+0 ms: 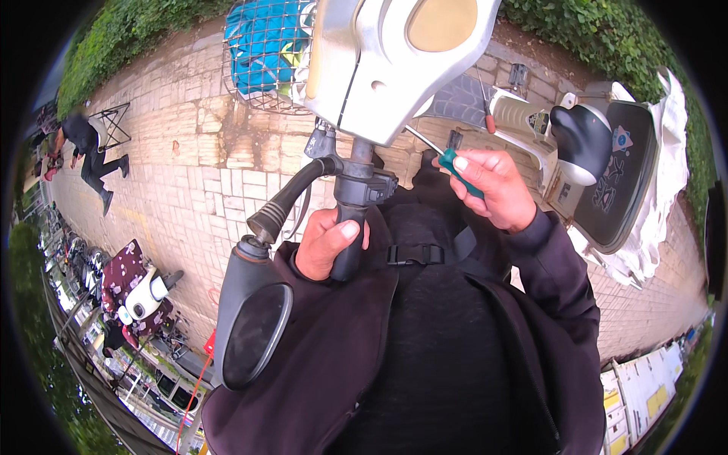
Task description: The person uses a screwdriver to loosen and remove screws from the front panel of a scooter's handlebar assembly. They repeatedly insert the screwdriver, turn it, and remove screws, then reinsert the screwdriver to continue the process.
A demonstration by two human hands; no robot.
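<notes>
My left hand (324,244) is wrapped round the black handlebar grip (349,241) of an electric scooter. In my right hand (494,186) is a screwdriver (468,179) with a green handle, pinched between thumb and fingers. Its thin metal shaft points up and left to the lower edge of the scooter's white front cover (383,64). Whether the tip touches the cover or goes behind it I cannot tell. Beside the grip, a brake lever (306,210) and a black switch block (364,187) sit on the bar.
A rear-view mirror (258,326) on a ribbed stalk juts out at the left. Ahead is a wire basket (258,97) holding blue cloth. To the right are the scooter's seat (618,178) and a red-handled tool (490,123). Another person (87,148) sits at far left.
</notes>
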